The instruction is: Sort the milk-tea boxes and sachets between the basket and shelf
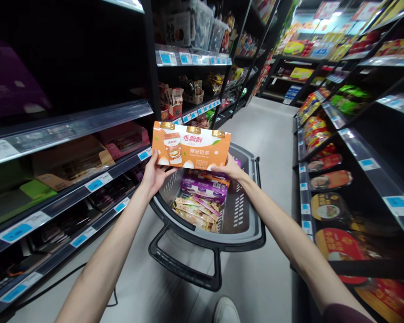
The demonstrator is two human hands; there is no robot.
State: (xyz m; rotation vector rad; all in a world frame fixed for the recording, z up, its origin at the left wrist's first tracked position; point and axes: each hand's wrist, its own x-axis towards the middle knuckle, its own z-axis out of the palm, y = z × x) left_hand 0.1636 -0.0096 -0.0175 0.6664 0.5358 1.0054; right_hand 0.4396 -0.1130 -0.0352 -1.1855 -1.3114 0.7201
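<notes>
As left hand [154,175] and right hand [229,170] clamp it, pack [191,146] sits between; basket [252,233] below.

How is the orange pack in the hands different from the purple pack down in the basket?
The orange pack is orange and white with three gold lids on top; the purple pack is purple. The orange pack is held up by the left hand and right hand above the grey basket; the purple pack lies inside it, partly hidden. Both are long printed packs.
</notes>
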